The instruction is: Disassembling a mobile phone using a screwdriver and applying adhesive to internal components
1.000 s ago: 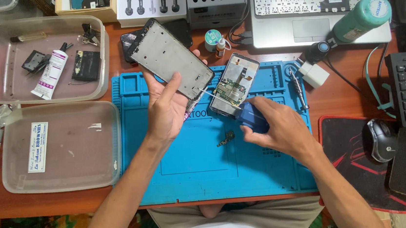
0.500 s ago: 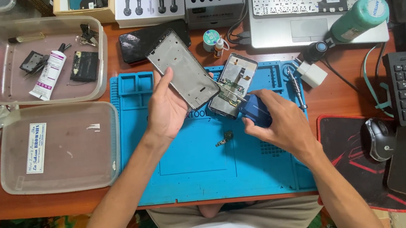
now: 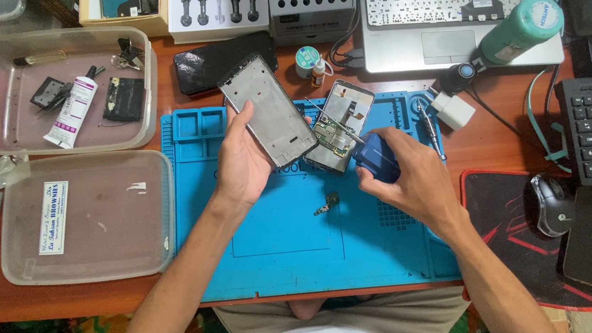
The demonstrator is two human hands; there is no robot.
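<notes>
Blue mat (image 3: pixel 276 261): left hand (image 3: pixel 242 164) holds phone frame (image 3: pixel 266 110); right hand (image 3: pixel 411 178) grips blue tool (image 3: pixel 375 158), possibly screwdriver.

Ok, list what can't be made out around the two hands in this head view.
- Blue tool: the right hand covers its rear, and its tip is too small to identify.
- Grey phone frame: the left hand hides its lower edge.
- Opened phone: the frame overlaps its left side.
- Small part on the blue mat: too small to identify.

Left hand (image 3: pixel 242 160) raised, fingers curled in a grip; right hand (image 3: pixel 411 178) fisted, knuckles up.
</notes>
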